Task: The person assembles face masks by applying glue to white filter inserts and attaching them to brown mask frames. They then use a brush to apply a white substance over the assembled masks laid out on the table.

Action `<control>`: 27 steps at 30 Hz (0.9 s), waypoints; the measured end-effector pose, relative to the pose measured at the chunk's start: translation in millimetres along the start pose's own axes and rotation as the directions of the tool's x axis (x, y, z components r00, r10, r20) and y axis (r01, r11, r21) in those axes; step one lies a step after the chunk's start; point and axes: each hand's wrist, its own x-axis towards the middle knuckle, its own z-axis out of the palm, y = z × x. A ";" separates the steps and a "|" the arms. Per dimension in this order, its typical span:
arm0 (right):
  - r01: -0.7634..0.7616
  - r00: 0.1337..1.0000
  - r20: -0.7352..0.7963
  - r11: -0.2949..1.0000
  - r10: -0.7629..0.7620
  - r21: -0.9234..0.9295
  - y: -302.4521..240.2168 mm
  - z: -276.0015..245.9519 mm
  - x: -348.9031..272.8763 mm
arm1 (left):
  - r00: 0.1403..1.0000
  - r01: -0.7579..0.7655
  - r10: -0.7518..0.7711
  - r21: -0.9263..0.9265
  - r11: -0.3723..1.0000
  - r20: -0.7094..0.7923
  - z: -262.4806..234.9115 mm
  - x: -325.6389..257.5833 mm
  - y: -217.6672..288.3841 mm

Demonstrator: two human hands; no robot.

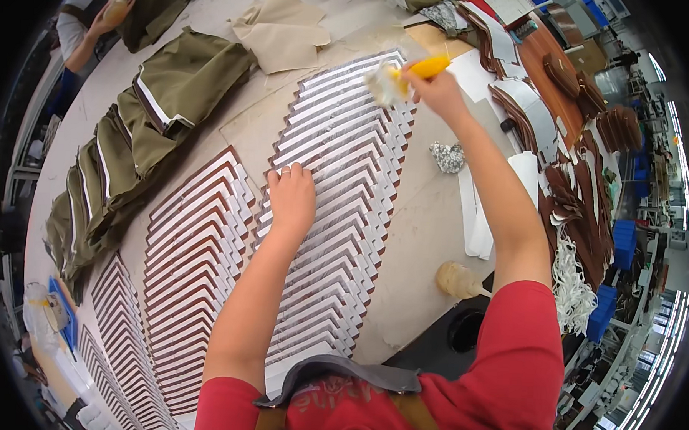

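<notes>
My right hand (442,98) grips a brush (429,66) by its yellow handle at the far end of the table. Its pale bristles are blurred and hang over the top of a long layout of overlapping white V-shaped strips (334,191) with brown edges. Grey streaks run across many of these strips. My left hand (291,196) lies on the left side of the same layout, fingers extended forward and resting on the strips. To its left is a second group of brown-edged V-shaped strips (193,247), with narrower groups (121,313) beyond.
Olive fabric with white zippers (145,122) lies at the left. A jar (458,280) stands by my right elbow, near a crumpled grey-white lump (447,156). Brown and white cut pieces (518,107) and white cords (572,286) line the right. Another person's hand (111,16) holds a bottle at upper left.
</notes>
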 end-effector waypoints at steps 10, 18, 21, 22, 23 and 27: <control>0.042 0.999 -0.002 0.999 -0.042 0.026 -16.6 8.3 -31.5 | 1.000 0.003 -0.002 0.014 1.000 -0.012 2.6 -0.7 1.9; 0.274 0.904 -0.267 0.931 -0.335 -0.240 7.5 8.9 -10.5 | 1.000 -0.016 0.016 0.019 1.000 -0.004 0.0 3.1 6.3; 0.312 0.949 -0.031 0.948 -0.315 -0.062 -32.2 22.5 -14.6 | 1.000 0.001 -0.001 0.028 1.000 0.009 -0.4 -0.7 2.4; 0.367 0.928 0.079 0.929 -0.363 -0.040 -38.2 29.6 -17.0 | 1.000 0.001 -0.001 0.027 1.000 0.000 1.8 -1.0 2.0; 0.501 0.851 0.191 0.865 -0.488 -0.019 -38.0 39.8 -17.6 | 1.000 0.003 -0.002 0.026 1.000 -0.008 3.3 -1.3 1.3; 0.192 0.976 0.202 0.732 -0.076 -0.654 -53.7 46.6 17.6 | 1.000 0.000 0.001 0.022 1.000 -0.023 -1.3 -2.8 3.5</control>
